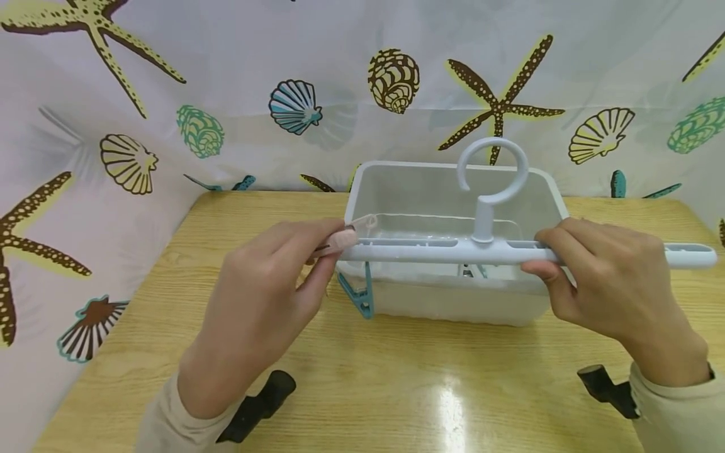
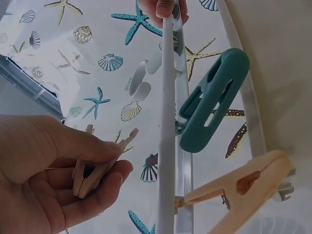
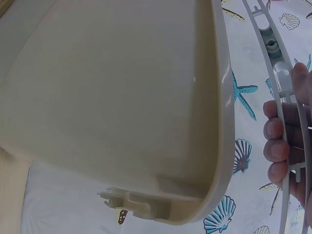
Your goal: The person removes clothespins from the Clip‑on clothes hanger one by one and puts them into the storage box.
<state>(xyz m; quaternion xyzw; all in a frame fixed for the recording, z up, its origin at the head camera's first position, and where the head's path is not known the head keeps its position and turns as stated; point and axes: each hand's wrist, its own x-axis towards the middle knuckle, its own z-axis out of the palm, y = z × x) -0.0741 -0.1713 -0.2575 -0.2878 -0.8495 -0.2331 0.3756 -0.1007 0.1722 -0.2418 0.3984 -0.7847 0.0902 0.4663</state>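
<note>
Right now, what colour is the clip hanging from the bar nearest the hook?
The clip is teal, clearest in the left wrist view.

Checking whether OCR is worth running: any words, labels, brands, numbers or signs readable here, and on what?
None: no readable text in any view.
The hanger, the tub, the pink clip in the left hand and the teal clip show no lettering.
The backdrop carries only shell and starfish prints.
Any tiny molded marks would be too small to make out.
</note>
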